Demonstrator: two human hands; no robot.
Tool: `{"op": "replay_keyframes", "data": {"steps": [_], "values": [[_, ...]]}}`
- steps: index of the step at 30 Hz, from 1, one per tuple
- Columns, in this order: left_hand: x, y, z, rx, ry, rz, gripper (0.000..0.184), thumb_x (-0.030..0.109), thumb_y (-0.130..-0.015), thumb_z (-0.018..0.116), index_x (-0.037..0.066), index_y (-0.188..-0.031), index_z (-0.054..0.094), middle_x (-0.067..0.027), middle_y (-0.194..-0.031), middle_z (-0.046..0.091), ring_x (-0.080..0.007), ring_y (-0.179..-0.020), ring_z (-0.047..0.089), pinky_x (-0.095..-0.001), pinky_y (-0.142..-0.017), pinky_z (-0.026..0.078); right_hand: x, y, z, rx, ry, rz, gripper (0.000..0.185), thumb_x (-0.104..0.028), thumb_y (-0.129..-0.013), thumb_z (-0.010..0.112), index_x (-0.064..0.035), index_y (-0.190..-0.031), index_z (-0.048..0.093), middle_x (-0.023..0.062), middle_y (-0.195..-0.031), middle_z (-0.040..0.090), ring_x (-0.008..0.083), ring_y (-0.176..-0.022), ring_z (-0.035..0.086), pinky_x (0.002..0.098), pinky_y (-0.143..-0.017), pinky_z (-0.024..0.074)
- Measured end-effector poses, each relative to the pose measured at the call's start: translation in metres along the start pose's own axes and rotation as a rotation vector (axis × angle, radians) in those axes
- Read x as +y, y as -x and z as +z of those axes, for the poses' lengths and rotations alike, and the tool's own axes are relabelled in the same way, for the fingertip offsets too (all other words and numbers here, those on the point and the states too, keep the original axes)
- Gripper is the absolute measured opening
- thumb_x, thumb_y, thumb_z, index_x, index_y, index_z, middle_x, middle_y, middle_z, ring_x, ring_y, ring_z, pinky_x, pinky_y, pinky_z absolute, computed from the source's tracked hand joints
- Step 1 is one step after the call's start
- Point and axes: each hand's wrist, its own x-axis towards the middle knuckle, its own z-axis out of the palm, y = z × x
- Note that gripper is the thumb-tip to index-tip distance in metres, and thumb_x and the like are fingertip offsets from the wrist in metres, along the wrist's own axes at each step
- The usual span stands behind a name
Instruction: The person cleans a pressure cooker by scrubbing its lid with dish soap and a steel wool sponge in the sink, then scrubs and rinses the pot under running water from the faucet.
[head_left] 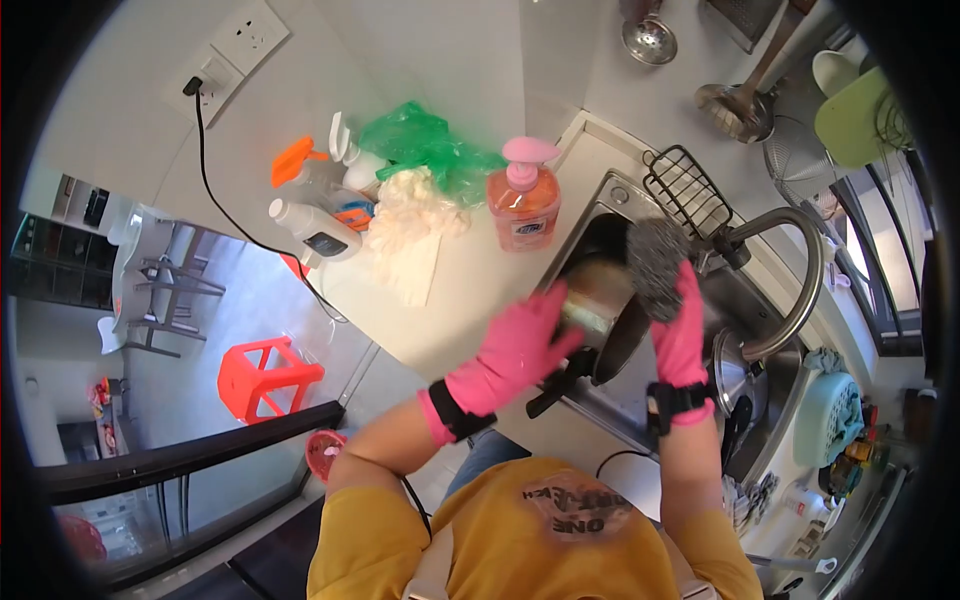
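Both hands wear pink rubber gloves with black straps at the wrists. My right hand is closed on a grey steel wool scrubber, raised over the sink. A dark pan sits tilted in the left part of the sink, its inside shiny and wet-looking. Its black handle points toward my body. My left hand, slightly blurred, is over the pan's left side with fingers apart and holds nothing I can see. Whether its fingertips touch the pan is unclear.
A curved faucet arches over the sink's right side, above a metal pot lid. Left of the sink stand a pink soap bottle, a green plastic bag and spray bottles. A wire rack is behind the sink.
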Motion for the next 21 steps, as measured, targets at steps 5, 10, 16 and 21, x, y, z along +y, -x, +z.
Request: {"op": "replay_keyframes", "data": {"steps": [5,10,16,21], "values": [[-0.004,-0.115,-0.075,0.744,-0.369,0.327,0.055,0.003,-0.079,0.063,0.002,-0.133,0.051,-0.0183,-0.118,0.063,-0.0373,-0.117,0.057,-0.0506,-0.102,0.042,0.034,-0.054,0.055,-0.227,0.225,-0.118,0.05,-0.011,-0.092,0.045,0.0011,-0.14,0.046,0.0116,-0.139,0.054,0.0225,-0.128,0.051,0.0347,-0.107,0.0411],[-0.044,-0.145,-0.061,0.499,-0.273,0.428,0.051,-0.003,-0.073,0.056,0.007,-0.123,0.061,-0.0135,-0.118,0.064,-0.0349,-0.114,0.058,-0.0525,-0.106,0.039,0.022,-0.061,0.104,-0.402,0.056,0.043,0.049,-0.004,-0.089,0.043,0.0029,-0.137,0.049,0.0114,-0.13,0.06,0.022,-0.116,0.059,0.0324,-0.101,0.0463],[-0.044,-0.142,-0.063,0.42,-0.241,0.434,0.049,-0.001,-0.076,0.059,0.008,-0.124,0.06,-0.0135,-0.119,0.064,-0.0356,-0.114,0.058,-0.0546,-0.106,0.038,0.027,-0.064,0.103,-0.358,0.082,0.086,0.047,-0.003,-0.089,0.043,0.0019,-0.135,0.051,0.0106,-0.125,0.062,0.0225,-0.113,0.061,0.0332,-0.099,0.0479],[-0.016,-0.127,-0.075,0.431,-0.284,0.369,0.05,0.01,-0.079,0.07,0.006,-0.127,0.057,-0.0159,-0.124,0.061,-0.0355,-0.118,0.055,-0.056,-0.106,0.035,-0.002,-0.027,0.108,-0.239,0.044,0.07,0.047,-0.001,-0.088,0.048,0.0023,-0.134,0.051,0.0094,-0.122,0.063,0.0213,-0.11,0.061,0.0319,-0.098,0.0478]]}}
